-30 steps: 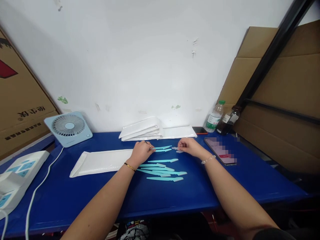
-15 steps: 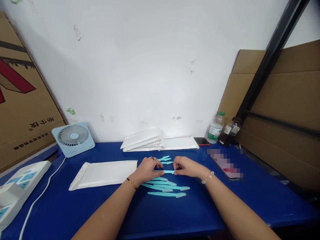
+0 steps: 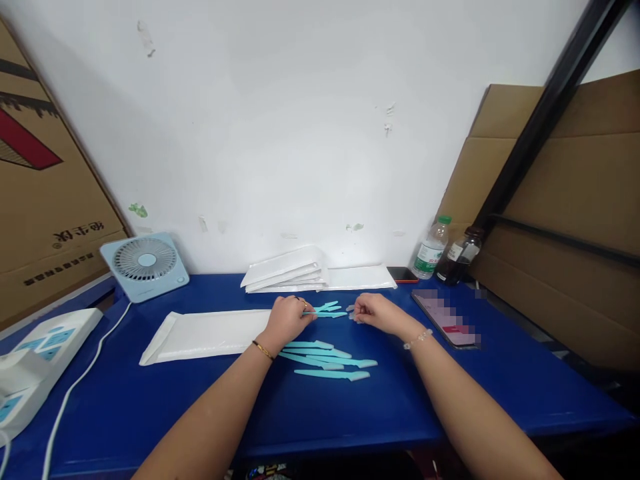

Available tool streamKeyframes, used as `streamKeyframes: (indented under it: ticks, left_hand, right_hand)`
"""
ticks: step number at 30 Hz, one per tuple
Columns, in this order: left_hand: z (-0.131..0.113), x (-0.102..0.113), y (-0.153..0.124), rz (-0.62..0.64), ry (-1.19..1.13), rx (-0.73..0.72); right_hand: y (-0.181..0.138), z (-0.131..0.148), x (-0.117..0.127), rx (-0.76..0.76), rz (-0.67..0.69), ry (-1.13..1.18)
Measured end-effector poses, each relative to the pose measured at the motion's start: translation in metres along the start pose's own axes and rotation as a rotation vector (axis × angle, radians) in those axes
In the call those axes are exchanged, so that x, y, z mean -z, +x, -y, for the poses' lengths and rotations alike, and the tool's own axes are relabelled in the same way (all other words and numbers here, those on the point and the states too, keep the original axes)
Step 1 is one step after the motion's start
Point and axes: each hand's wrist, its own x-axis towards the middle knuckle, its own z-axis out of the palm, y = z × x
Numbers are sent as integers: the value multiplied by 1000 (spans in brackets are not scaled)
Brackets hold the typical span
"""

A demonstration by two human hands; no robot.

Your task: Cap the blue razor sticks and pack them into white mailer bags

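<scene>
Currently, your left hand [image 3: 291, 320] pinches a blue razor [image 3: 334, 315] just beside others on the surface [image 3: 380, 417], while your right hand [image 3: 376, 311] curls by some clear caps [image 3: 351, 313], its grip impossible to tell.

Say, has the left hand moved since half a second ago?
Yes. Judged against the stack of white packets, the left hand has moved forward, closer to the stack, and slightly to the left.
</scene>
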Motion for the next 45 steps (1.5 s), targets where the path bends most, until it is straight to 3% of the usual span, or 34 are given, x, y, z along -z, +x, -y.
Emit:
streamKeyframes:
  ticks: [4, 7, 11, 14, 23, 28, 33, 37, 39, 42, 45]
  left_hand:
    - [13, 9, -1, 8, -27, 58]
    - [11, 18, -6, -6, -54, 7]
    - [1, 23, -15, 258, -153, -129]
    - [-3, 18, -16, 366, -169, -82]
    - [-18, -5, -3, 114, -111, -80]
    - [-18, -6, -3, 162, -100, -119]
    - [-8, -1, -1, 123, -80, -34]
    - [-8, 1, -2, 20, -89, -40]
    - [-11, 2, -5, 83, -132, -104]
    - [-14, 3, -10, 256, -190, -219]
    - [-16, 0, -12, 288, -179, -214]
  right_hand:
    - [0, -13, 1, -106, -59, -28]
    - [1, -9, 0, -41, -117, -77]
    - [0, 3, -3, 37, -109, -66]
    - [0, 12, -4, 59, -63, -44]
    - [7, 38, -26, 120, 76, 74]
    - [7, 28, -23, 120, 131, 106]
    - [2, -5, -2, -45, -5, 161]
    - [-2, -1, 6, -30, -110, 31]
    - [-4, 13, 3, 35, -52, 44]
    - [-5, 36, -7, 113, 157, 63]
    - [-4, 46, -19, 109, 282, 35]
